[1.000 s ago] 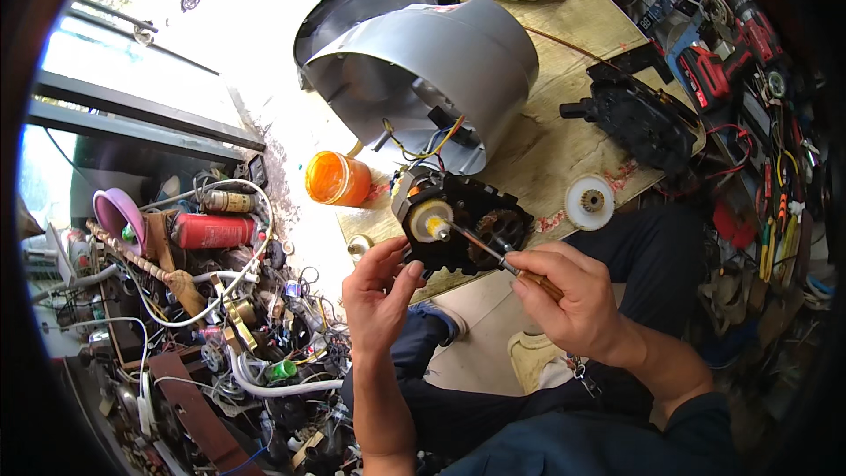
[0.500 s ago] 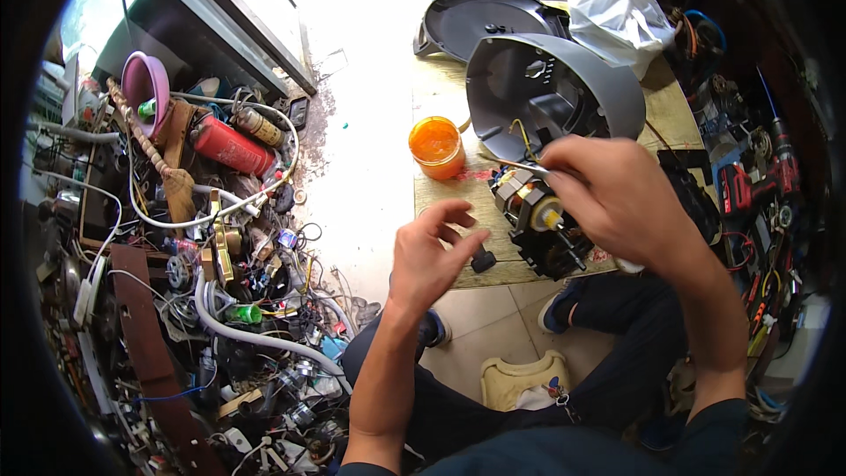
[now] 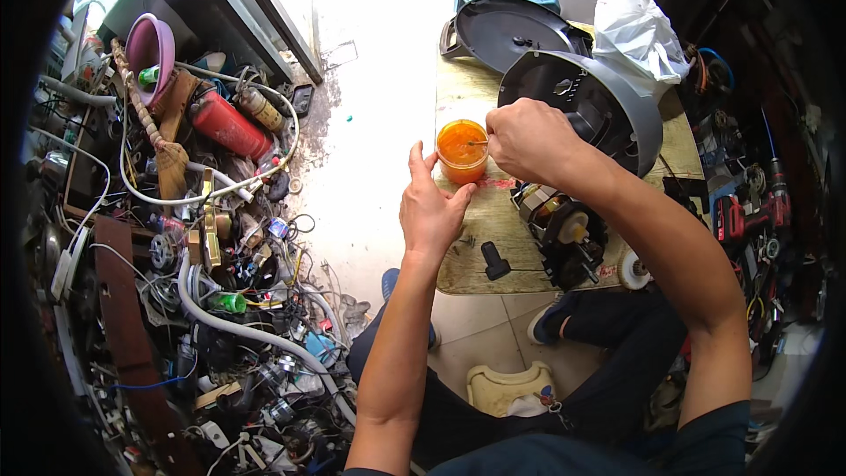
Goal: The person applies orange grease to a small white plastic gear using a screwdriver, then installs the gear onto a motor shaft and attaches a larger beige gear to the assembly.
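Note:
A clear jar of orange grease-like paste (image 3: 463, 174) stands near the table's left edge. My right hand (image 3: 539, 143) is closed around a thin stick-like tool (image 3: 477, 142), its tip over or in the jar's mouth; its exact kind I cannot make out. Close against the jar's left side is my left hand (image 3: 434, 216), fingers apart and thumb near the base; whether it touches the jar is unclear. Below my right forearm lies a motor (image 3: 564, 227) with a yellowish-white gear and a metal shaft. A dark grey plastic housing (image 3: 648, 119) rests behind it, partly covered by my right hand.
On the wooden table (image 3: 458, 256) lie a black T-shaped part (image 3: 495, 261), small screws and a white wheel (image 3: 634, 270). A round dark cover (image 3: 511, 31) and white plastic bag (image 3: 636, 35) are at the back. Cluttered scrap fills the left floor; a red drill (image 3: 731, 216) is at right.
My right hand has moved left from above the motor to the jar with the tool. My left hand has risen to the jar's side. The view has shifted slightly.

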`<state>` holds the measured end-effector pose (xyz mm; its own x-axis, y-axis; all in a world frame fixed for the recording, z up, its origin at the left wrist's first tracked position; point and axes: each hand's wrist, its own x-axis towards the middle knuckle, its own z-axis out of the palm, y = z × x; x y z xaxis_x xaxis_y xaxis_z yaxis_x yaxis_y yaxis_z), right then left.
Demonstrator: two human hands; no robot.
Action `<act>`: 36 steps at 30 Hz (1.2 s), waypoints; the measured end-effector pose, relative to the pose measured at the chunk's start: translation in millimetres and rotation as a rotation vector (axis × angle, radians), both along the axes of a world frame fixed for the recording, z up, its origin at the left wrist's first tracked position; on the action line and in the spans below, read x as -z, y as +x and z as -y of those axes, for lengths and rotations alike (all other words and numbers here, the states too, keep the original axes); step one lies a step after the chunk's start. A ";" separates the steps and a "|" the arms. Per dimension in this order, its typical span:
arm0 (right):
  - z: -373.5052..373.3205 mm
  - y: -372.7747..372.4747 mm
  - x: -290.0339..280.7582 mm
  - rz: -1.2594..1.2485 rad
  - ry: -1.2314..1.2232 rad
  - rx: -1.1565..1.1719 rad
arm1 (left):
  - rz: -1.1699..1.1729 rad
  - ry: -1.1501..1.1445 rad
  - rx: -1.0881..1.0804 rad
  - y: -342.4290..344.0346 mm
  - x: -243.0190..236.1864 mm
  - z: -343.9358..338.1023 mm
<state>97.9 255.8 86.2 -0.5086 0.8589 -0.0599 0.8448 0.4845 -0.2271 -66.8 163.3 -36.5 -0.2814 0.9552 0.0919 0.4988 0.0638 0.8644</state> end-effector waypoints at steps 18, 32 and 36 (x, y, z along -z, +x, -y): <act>9.0 7.8 -0.8 -0.366 -0.180 0.030 | -0.034 0.017 -0.012 -2.6 1.8 6.7; 265.7 194.2 22.4 -1.366 -0.460 0.754 | 0.314 0.075 0.246 49.5 -25.4 68.7; 274.8 180.3 58.6 -1.370 -0.281 0.621 | 0.280 0.127 0.329 58.5 -17.0 74.4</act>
<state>278.2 -19.0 27.6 0.1178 0.9917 -0.0505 -0.0382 -0.0463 -0.9982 -8.4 88.9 -19.6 0.0044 0.9840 0.1779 0.2205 -0.1745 0.9597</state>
